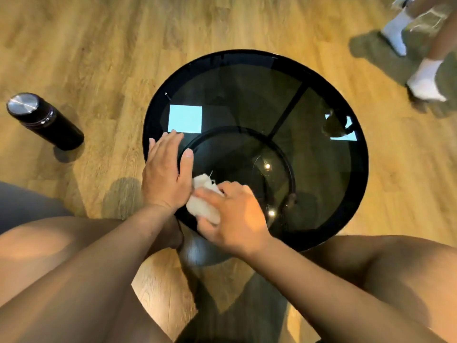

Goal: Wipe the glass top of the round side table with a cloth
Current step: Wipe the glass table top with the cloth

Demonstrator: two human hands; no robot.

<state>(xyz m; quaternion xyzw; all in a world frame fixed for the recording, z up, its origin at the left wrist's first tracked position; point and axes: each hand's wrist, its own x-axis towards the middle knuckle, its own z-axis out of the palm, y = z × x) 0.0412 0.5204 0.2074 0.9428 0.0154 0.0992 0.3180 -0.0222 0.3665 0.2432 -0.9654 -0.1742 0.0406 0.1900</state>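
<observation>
Your left hand [163, 176] lies flat, fingers straight, on the glass tabletop [247, 95]. Right beside its thumb, your right hand [235, 214] curls around the white cloth [201, 206], pressing it onto the glass.

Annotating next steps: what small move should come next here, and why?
Likely slide the cloth right and away across the glass. The right hand grips it at the near-left edge, beside the left hand, which lies flat on the rim. Most of the glass lies beyond, to the right and far side.
</observation>
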